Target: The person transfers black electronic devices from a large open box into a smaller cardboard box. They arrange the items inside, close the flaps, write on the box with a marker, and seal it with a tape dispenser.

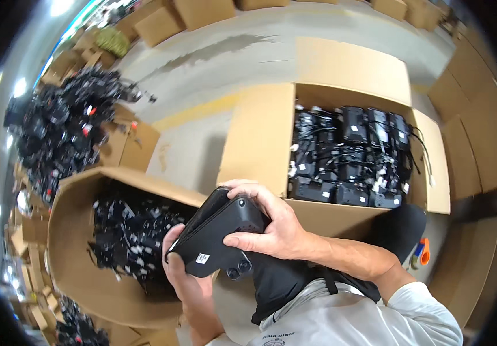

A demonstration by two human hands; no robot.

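Above my lap, both hands hold a flat black plastic housing (217, 235) with a small white label, tilted up to the right. My right hand (274, 222) grips its upper right end, thumb across the face and fingers over the top edge. My left hand (186, 271) clasps the lower left end. A dark gap runs along its upper side; whether this is one opened shell or two pieces together, I cannot tell. Two round black parts (240, 269) hang at its lower edge; how they attach is unclear.
Ahead right, an open carton (258, 135) holds rows of black devices (355, 124) with cables. Left, another open carton (69, 271) contains loose black parts (136, 236). Beyond it rises a heap of black parts (58, 124). An orange tape dispenser-like object (425, 251) lies right of my knee.
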